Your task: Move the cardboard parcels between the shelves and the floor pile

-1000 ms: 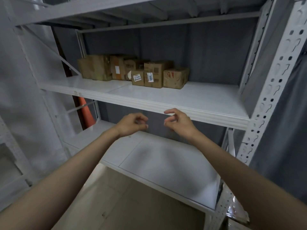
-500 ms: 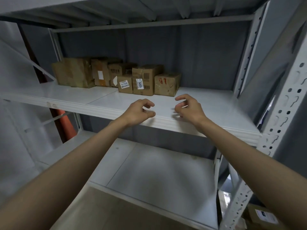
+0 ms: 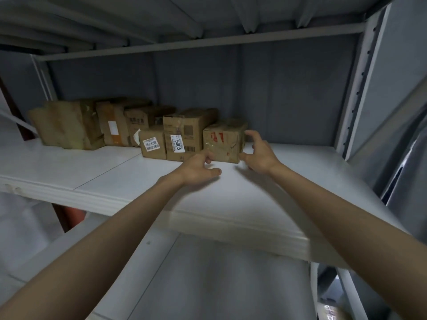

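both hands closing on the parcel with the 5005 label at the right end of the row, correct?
Not quite. In the head view both hands, the left hand and the right hand, are closing on the right-end parcel, but that one carries red marks. The 5005 label is on its left neighbour.

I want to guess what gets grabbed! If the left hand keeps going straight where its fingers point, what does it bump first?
Most likely the parcel with red marks. The left hand points at its front lower-left corner and already looks very close to it, maybe touching. The parcel labelled 5005 sits just left.
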